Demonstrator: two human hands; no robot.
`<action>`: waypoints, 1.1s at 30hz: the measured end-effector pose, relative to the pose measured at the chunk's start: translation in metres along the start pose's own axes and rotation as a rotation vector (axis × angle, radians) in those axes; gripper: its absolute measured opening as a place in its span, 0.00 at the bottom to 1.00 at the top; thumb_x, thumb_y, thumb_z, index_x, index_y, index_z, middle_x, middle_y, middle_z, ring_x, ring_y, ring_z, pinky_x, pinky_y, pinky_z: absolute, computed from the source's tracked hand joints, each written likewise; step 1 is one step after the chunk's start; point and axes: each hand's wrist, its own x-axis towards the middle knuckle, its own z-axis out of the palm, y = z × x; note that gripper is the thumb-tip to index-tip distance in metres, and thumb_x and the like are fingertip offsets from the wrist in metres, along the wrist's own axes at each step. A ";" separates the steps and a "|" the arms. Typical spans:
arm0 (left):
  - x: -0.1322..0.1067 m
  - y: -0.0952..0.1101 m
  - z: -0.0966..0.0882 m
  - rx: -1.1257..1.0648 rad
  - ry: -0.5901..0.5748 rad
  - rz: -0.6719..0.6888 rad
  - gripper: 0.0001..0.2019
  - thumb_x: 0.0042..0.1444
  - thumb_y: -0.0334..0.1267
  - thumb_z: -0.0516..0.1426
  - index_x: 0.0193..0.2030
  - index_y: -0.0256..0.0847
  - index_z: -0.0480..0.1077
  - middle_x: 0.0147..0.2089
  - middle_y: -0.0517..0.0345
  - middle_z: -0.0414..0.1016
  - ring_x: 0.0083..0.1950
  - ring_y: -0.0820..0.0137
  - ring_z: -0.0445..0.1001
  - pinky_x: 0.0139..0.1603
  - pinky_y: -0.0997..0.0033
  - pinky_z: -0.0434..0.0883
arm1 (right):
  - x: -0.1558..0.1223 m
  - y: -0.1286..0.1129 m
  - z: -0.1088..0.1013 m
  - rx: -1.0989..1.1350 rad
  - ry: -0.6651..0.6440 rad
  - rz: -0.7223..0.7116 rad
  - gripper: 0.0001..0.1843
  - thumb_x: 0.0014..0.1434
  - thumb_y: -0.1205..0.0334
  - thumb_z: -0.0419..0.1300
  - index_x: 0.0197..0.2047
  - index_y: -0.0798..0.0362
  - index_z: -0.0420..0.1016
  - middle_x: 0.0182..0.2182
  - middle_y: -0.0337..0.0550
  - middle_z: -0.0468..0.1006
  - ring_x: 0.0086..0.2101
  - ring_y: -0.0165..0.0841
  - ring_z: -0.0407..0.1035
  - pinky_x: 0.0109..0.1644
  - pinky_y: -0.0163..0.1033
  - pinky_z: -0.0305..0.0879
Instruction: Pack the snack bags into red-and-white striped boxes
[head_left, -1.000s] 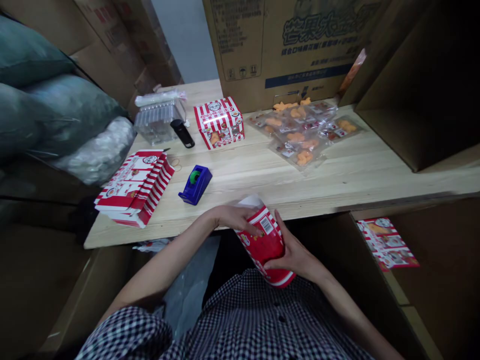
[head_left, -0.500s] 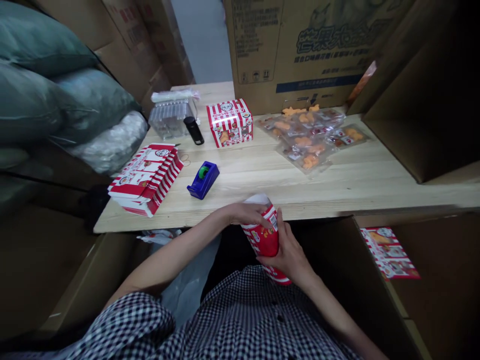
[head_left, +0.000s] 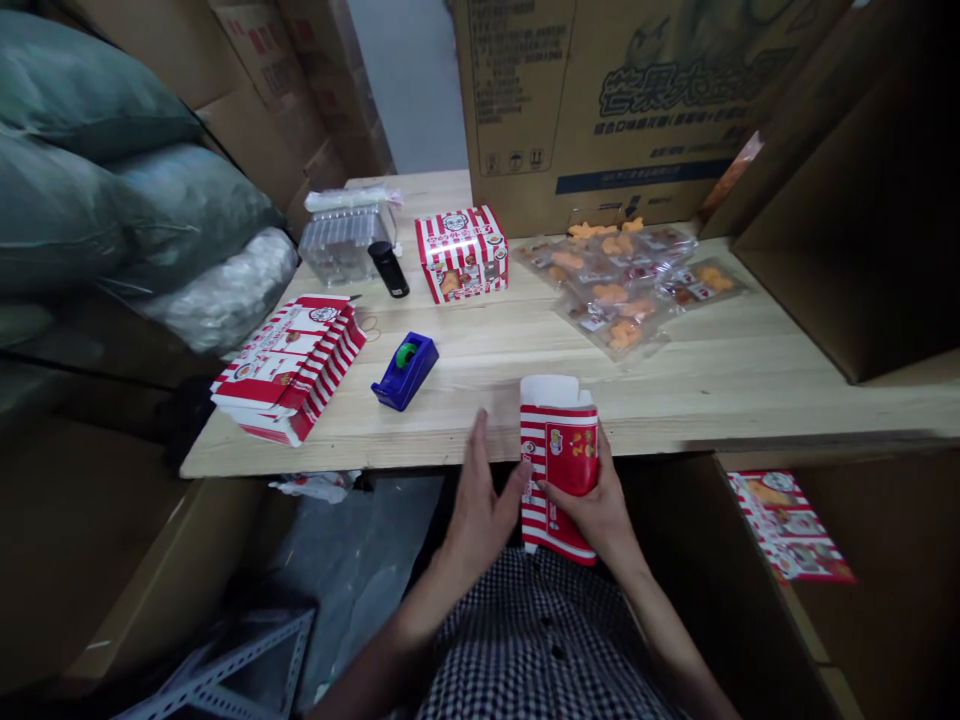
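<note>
Striped carton (head_left: 574, 450) is held at the front edge of the table (head_left: 480, 385), right of its middle, white flap pointing toward the rear edge; contact with the wood can't be told. It is grasped by the right hand (head_left: 601, 508) — thumb laid on the printed face, other fingers hidden behind. Left hand (head_left: 478, 500) is held alongside, fingers released and extended; whether the carton is touched by its thumb can't be told. Carton stack (head_left: 289, 365) is parked by the surface's front left corner, tape dispenser (head_left: 405, 372) to its right. Clear container (head_left: 337, 245), black cylinder (head_left: 388, 270) and made-up box (head_left: 462, 260) are lined up nearer the rear edge. Sealed packets (head_left: 626, 300) are heaped right of those. View past the rear edge is blocked by a large cardboard box (head_left: 600, 110), cut off at the top — interior of the right-hand box (head_left: 840, 240) is lost in the dark.
</note>
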 end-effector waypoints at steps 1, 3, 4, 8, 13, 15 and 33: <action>-0.012 -0.008 0.006 -0.096 -0.088 -0.101 0.36 0.63 0.45 0.57 0.73 0.44 0.47 0.75 0.44 0.50 0.75 0.57 0.51 0.73 0.51 0.52 | -0.003 -0.002 0.004 0.013 0.000 0.002 0.65 0.45 0.54 0.74 0.75 0.47 0.37 0.67 0.52 0.62 0.61 0.47 0.65 0.65 0.55 0.62; -0.026 -0.017 0.017 -0.269 -0.218 -0.213 0.36 0.63 0.45 0.57 0.74 0.43 0.45 0.73 0.42 0.56 0.71 0.57 0.60 0.70 0.53 0.59 | -0.009 -0.005 0.011 0.032 -0.035 -0.009 0.70 0.45 0.54 0.74 0.75 0.46 0.29 0.67 0.54 0.61 0.62 0.49 0.64 0.64 0.57 0.64; -0.027 -0.019 0.020 -0.334 -0.256 -0.237 0.38 0.62 0.45 0.58 0.74 0.42 0.45 0.72 0.42 0.58 0.69 0.57 0.63 0.69 0.54 0.62 | -0.013 -0.006 0.014 0.031 -0.064 -0.022 0.73 0.44 0.54 0.75 0.75 0.45 0.24 0.68 0.55 0.60 0.63 0.51 0.63 0.63 0.58 0.64; -0.015 -0.006 0.021 -0.403 -0.295 -0.238 0.44 0.51 0.42 0.67 0.71 0.41 0.51 0.66 0.43 0.68 0.62 0.55 0.71 0.64 0.55 0.68 | -0.023 -0.007 0.017 -0.074 -0.144 -0.065 0.79 0.43 0.55 0.76 0.72 0.41 0.11 0.71 0.55 0.49 0.68 0.54 0.50 0.66 0.64 0.58; -0.009 0.007 0.016 -0.294 -0.269 -0.226 0.30 0.52 0.43 0.66 0.61 0.41 0.67 0.53 0.52 0.79 0.51 0.60 0.78 0.56 0.60 0.73 | -0.033 -0.014 0.013 -0.224 -0.079 -0.098 0.81 0.39 0.60 0.77 0.73 0.45 0.13 0.69 0.60 0.44 0.67 0.60 0.48 0.65 0.65 0.58; -0.009 0.003 0.013 -0.277 -0.275 -0.229 0.23 0.56 0.45 0.63 0.57 0.40 0.71 0.50 0.53 0.81 0.47 0.61 0.79 0.53 0.62 0.74 | -0.037 -0.020 0.008 -0.201 -0.098 -0.083 0.79 0.40 0.60 0.76 0.73 0.44 0.15 0.67 0.60 0.48 0.66 0.59 0.53 0.63 0.64 0.62; -0.014 -0.003 0.001 -0.630 -0.513 -0.318 0.33 0.48 0.46 0.69 0.61 0.41 0.68 0.59 0.45 0.75 0.60 0.53 0.73 0.60 0.53 0.70 | -0.024 -0.029 -0.012 0.374 -0.135 0.343 0.35 0.39 0.56 0.79 0.50 0.49 0.74 0.41 0.46 0.85 0.40 0.47 0.80 0.47 0.52 0.76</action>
